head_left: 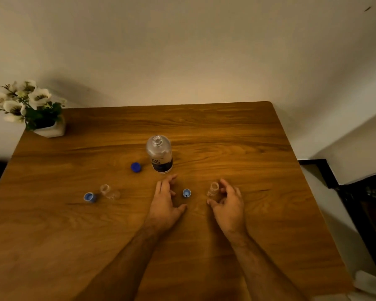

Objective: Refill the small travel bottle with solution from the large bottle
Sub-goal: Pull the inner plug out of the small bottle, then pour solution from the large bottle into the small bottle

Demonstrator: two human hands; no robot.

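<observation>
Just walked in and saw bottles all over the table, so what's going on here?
A person is refilling travel bottles. The large bottle stands uncapped, its blue cap beside it. The right hand curls around a small open bottle, grip unclear; the left hand rests open near a small cap. Another small bottle sits open at left.

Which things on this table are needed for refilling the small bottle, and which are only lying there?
Needed: large clear uncapped bottle; small clear upright bottle by the right hand; small blue cap.
Lying about: white-flowered pot plant; tipped small clear bottle.
</observation>
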